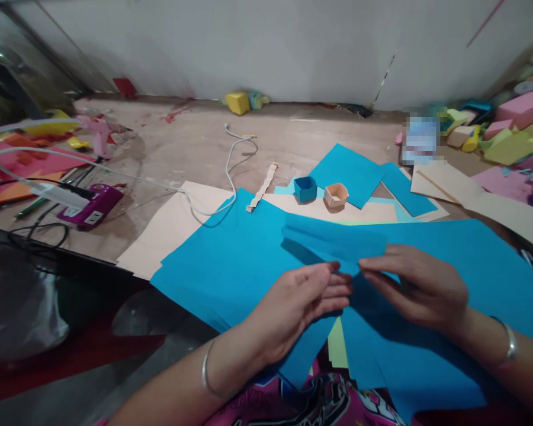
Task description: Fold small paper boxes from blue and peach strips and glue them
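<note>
A creased blue paper strip [333,238] is raised above large blue sheets [213,254]. My right hand [420,284] holds the strip's lower edge near its right end, with thumb and fingers pressed together. My left hand [308,299] is at the strip's lower edge, palm turned up and fingers close together; whether it grips the paper is hard to tell. Beyond the strip stand a small blue paper box [305,189] and a small peach paper box [336,196]. A wavy peach strip [263,188] lies left of them.
A purple power adapter [91,207] with a white cable sits at the left, near a pink glue gun [98,136]. Peach sheets [164,228] lie under the blue ones. Colourful paper shapes [510,139] are piled at the right; a yellow box [237,102] stands by the wall.
</note>
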The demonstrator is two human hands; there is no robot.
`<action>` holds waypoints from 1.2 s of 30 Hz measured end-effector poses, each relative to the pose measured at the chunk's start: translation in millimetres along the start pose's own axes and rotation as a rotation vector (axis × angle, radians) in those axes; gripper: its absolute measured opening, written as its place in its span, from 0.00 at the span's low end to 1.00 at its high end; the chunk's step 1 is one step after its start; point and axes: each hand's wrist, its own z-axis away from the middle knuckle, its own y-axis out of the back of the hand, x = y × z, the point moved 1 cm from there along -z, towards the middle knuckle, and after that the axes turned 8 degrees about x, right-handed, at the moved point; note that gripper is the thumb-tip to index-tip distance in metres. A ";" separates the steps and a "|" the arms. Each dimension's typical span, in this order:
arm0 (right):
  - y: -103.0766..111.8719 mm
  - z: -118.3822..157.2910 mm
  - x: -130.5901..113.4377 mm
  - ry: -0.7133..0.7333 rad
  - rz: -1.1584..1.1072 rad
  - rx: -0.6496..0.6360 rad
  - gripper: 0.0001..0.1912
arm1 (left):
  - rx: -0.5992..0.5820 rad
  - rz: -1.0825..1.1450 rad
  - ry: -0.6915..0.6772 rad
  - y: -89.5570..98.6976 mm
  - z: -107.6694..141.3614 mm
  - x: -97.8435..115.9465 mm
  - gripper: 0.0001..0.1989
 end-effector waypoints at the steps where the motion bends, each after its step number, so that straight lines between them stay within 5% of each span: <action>1: -0.8 1.5 -1.1 0.047 -0.032 -0.029 0.11 | -0.002 0.162 0.062 -5.8 -5.4 0.1 0.24; 4: -4.2 2.6 -4.2 0.204 -0.145 -0.148 0.14 | 0.070 0.342 0.043 -11.0 -17.2 4.7 0.19; 7: -4.1 -0.6 -7.0 0.376 -0.246 -0.251 0.16 | 0.087 0.239 0.003 1.8 -25.4 14.9 0.17; 13: 0.5 -5.7 -0.6 0.256 0.168 0.034 0.21 | -0.147 -0.488 -0.027 38.5 -35.2 48.3 0.23; 18: -0.7 -3.2 7.3 0.364 0.213 0.088 0.12 | -0.326 -0.823 -0.060 40.3 -34.1 71.4 0.17; 21: -5.2 -0.5 10.7 0.440 0.217 -0.008 0.08 | -0.147 -1.121 -0.301 39.6 -30.1 71.2 0.14; 24: -13.0 1.4 13.6 0.475 0.243 -0.120 0.06 | 0.268 -1.431 -0.754 41.1 -18.4 56.9 0.13; 27: -19.6 2.4 14.9 0.474 0.232 -0.193 0.04 | 0.267 -1.546 -1.052 41.1 -3.9 32.9 0.16; 36: -17.0 2.6 5.3 0.382 0.255 -0.366 0.10 | 0.227 -1.661 -1.019 46.7 -1.0 1.4 0.10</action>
